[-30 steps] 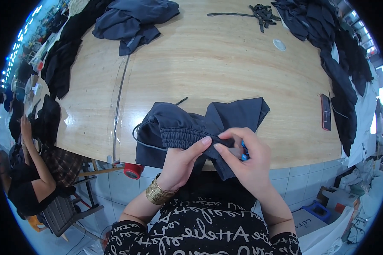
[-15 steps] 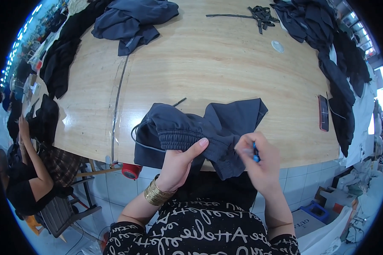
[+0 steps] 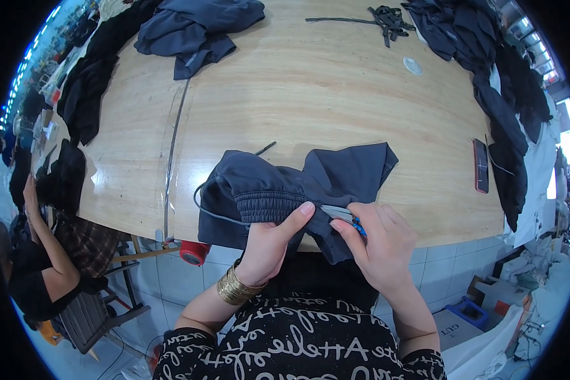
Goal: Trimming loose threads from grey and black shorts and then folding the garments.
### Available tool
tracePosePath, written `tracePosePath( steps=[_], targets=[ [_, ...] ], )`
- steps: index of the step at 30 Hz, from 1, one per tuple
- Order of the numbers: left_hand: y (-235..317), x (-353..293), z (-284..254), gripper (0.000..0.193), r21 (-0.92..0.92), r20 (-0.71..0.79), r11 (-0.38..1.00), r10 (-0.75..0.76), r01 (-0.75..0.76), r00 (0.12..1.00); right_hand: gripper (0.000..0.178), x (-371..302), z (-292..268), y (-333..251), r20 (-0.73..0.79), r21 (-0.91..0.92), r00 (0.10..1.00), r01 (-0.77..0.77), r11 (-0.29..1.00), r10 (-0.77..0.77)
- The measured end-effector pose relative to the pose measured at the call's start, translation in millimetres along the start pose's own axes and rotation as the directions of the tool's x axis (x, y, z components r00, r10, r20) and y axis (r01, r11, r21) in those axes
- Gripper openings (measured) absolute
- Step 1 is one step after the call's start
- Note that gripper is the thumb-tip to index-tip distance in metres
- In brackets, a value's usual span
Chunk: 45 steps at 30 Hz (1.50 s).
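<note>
Your right grip (image 3: 383, 244), round blue-handled snips (image 3: 345, 216), back nearer frame centre; blades now over gathered waistband (image 3: 271, 206) your left grip (image 3: 267, 246) pinches, seemingly in working position.

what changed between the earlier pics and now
The right hand drew away rightward, then came back left; its snips, held throughout, now point at the dark garment beside the left hand. The left hand still grips the garment, and the phone stayed put.
</note>
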<state>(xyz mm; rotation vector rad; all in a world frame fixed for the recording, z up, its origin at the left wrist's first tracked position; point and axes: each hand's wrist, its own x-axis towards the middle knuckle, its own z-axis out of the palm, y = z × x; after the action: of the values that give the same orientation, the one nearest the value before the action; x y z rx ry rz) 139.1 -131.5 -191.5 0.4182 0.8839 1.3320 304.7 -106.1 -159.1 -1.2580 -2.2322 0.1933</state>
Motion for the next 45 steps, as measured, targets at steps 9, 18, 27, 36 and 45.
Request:
tracePosePath(
  steps=[9,18,27,36,45],
  targets=[
    [-2.7,0.0,-0.2,0.023,0.004,-0.021,1.0,0.007,-0.007,1.0,0.022,-0.4,1.3,0.2,-0.002,0.006,1.0,-0.011,1.0,0.011],
    [-3.4,1.2,-5.4,0.028,0.113,0.018,0.993,0.017,-0.019,1.0,0.022,10.9,-15.5,16.9,0.16,0.502,0.887,-0.451,0.738,0.433],
    [-3.0,-0.8,-4.1,0.028,0.104,0.021,0.994,0.021,-0.023,1.0,0.021,23.2,-5.1,10.0,0.118,0.517,0.962,-0.271,0.812,0.246],
    [-6.8,-2.3,-5.9,0.03,0.072,0.037,0.997,0.028,-0.031,0.999,0.017,24.8,10.3,12.5,0.019,0.562,0.973,-0.2,0.803,0.229],
    [39.8,-29.9,-22.8,0.044,0.26,0.196,0.953,0.103,-0.153,0.975,0.018,55.5,-6.9,53.2,0.105,0.639,0.856,-0.449,0.625,0.507]
  ],
)
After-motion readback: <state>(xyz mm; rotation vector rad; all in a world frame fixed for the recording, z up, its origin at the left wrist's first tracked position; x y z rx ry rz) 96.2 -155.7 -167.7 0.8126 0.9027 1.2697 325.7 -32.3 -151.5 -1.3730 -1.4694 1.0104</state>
